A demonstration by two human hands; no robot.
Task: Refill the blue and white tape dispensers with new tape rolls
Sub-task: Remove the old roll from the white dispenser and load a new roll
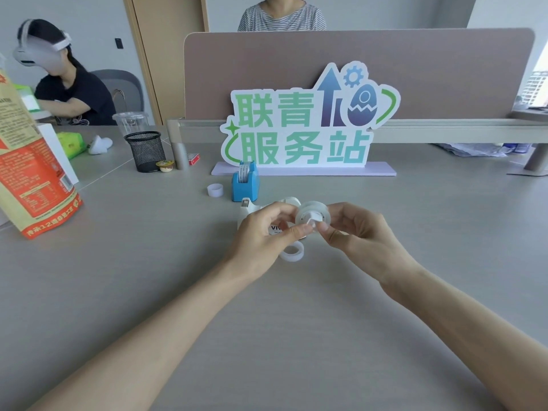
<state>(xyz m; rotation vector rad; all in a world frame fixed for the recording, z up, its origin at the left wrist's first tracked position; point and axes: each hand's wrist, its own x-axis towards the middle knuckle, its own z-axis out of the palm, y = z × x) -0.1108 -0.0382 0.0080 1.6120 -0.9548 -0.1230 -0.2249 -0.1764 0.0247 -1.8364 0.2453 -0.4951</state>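
Tape roll (312,215), clear, on white hub w/ centre stub: held above the table betw. both hands, flat face toward camera.
Left hand (262,232): fingers curled, thumb and forefinger tips pinching at the hub stub from the left.
Right hand (357,232): fingers curled round the roll's far rim, thumb tip at the stub from the right, nearly meeting the left thumb.

Rest, big to small, placed from the grip:
- Table (296,307), grey: beneath grip, forearms over it.
- Divider (415,78), brown panel: well behind grip, along far edge.
- Sign (308,126), white w/ green characters, arrow, gear, egg: behind grip, upright on pale base.
- Orange bag (26,161), printed: far left of grip, standing, tilted.
- Mesh cup (145,151), black: behind and left, near sign's left end.
- Plastic cup (130,123), clear: just behind mesh cup.
- Blue dispenser (244,182): just behind grip, a bit left, upright, roll seated in top, in front of sign base.
- White dispenser (252,210): directly behind left hand, on table, mostly hidden; cradle not visible.
- Loose ring (292,252), translucent: on table on near side of grip, edge tucked under left hand.
- Small ring (215,190), white: behind and left of grip, just left of blue dispenser.
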